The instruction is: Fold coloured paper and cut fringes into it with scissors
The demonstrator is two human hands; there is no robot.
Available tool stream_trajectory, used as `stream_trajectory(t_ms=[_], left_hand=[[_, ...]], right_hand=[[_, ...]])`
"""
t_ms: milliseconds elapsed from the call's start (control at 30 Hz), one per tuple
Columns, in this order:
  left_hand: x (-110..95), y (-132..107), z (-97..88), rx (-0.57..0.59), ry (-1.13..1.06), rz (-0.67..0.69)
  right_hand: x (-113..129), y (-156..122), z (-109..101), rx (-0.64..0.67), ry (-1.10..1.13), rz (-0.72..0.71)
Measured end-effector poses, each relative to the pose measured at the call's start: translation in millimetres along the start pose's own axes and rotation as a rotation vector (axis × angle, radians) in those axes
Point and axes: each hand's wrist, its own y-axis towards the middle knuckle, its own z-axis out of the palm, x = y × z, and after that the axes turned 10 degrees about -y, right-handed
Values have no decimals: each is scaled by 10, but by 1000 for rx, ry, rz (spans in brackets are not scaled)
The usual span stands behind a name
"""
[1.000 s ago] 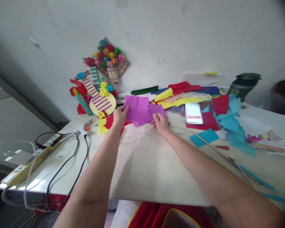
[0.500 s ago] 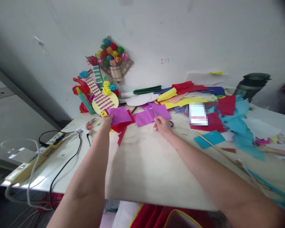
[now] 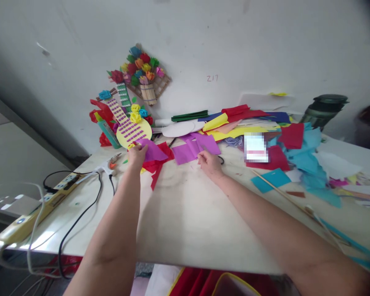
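Note:
My left hand (image 3: pixel 137 155) is closed in a pinch on a piece of purple paper (image 3: pixel 155 151), just in front of a yellow disc-bodied paper guitar (image 3: pixel 132 130). Red paper strips (image 3: pixel 156 167) lie under and beside that purple piece. A small yellow paper flower (image 3: pixel 132 145) shows behind my left fingers. My right hand (image 3: pixel 211 163) is closed, fingertips curled at the front edge of more purple paper (image 3: pixel 185 153) on the table; what it grips, if anything, is hidden. A black ring-shaped handle (image 3: pixel 222 160) shows beside this hand.
A glue gun (image 3: pixel 106 166) and a power strip (image 3: pixel 40 205) with cables lie at left, near a green glue bottle (image 3: pixel 109 130). Coloured paper sheets (image 3: pixel 240 132), a wooden stick (image 3: pixel 274 187), blue paper (image 3: pixel 270 180) and a dark bottle (image 3: pixel 325 109) are at right.
The purple paper in my left hand has tilted and its upper edge has dropped. My right hand stays by the other purple paper. The whole view has shifted slightly.

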Motion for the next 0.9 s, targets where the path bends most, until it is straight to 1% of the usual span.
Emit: stream_trajectory(t_ms=[67, 133, 233, 300, 367, 433, 533, 700, 800, 900], left_hand=[[-152, -154, 124, 152, -138, -34], [-287, -319, 273, 316, -311, -82], [-407, -533, 479, 431, -497, -127], [-427, -631, 578, 479, -544, -168], [-413, -693, 641, 501, -575, -188], [-380, -726, 671, 498, -589, -191], [-318, -737, 680, 484, -590, -197], [-220, -709, 674, 491, -646, -198], [-181, -695, 668, 496, -657, -195], [-170, -696, 660, 502, -678, -205]], right_hand=[[32, 8, -6, -11, 54, -6], [69, 24, -11, -14, 171, 4], [123, 59, -23, -10, 400, 60], [149, 88, -32, -5, 551, 140], [162, 120, -38, -1, 704, 264], [166, 147, -43, 13, 834, 385], [174, 167, -57, 57, 967, 489], [223, 139, -91, 153, 1132, 543], [238, 117, -89, 185, 1134, 527], [229, 113, -65, 168, 1106, 509]])
